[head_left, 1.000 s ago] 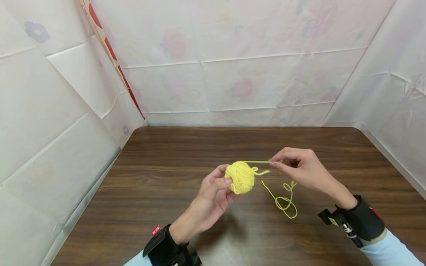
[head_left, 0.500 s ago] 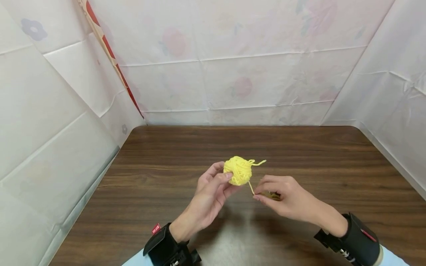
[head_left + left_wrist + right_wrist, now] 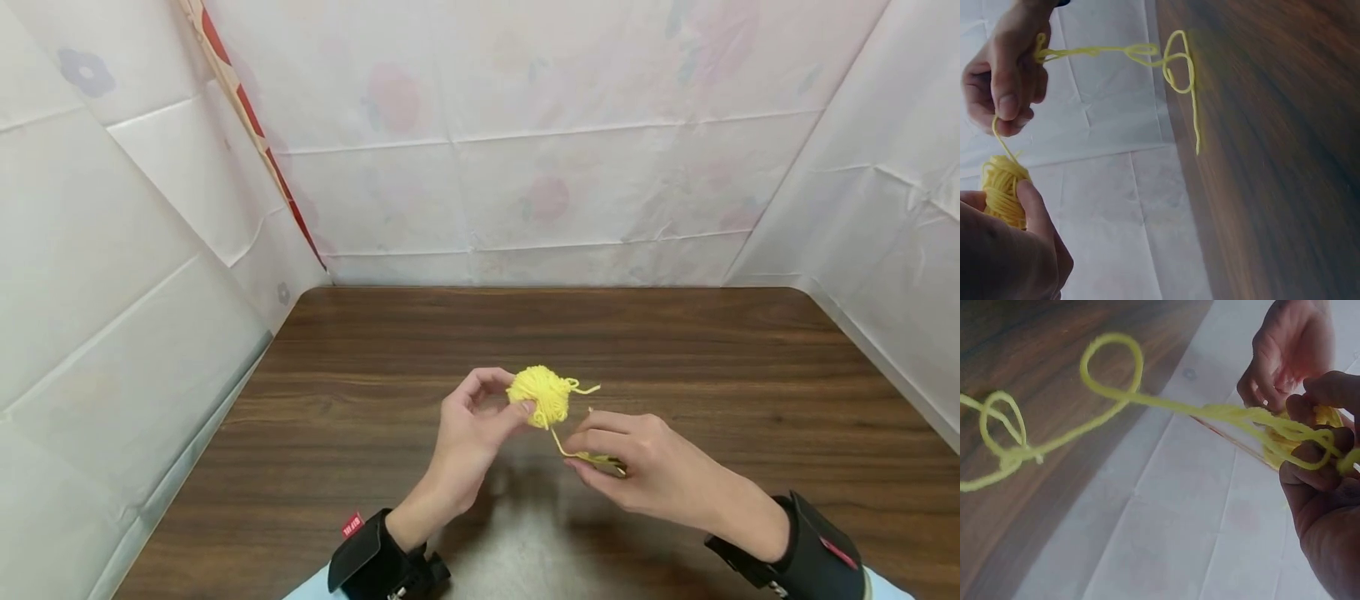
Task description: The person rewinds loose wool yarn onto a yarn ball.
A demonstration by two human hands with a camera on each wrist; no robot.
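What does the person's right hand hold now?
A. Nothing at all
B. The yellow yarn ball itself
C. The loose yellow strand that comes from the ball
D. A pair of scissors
C: the right hand pinches the loose strand below the yarn ball, which the left hand holds.

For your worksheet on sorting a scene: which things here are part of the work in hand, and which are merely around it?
In the work:
- yellow yarn ball, held by the left hand
- loose yarn strand, pinched by the right hand

Merely around:
- wooden table
- white floral sheets behind and beside it
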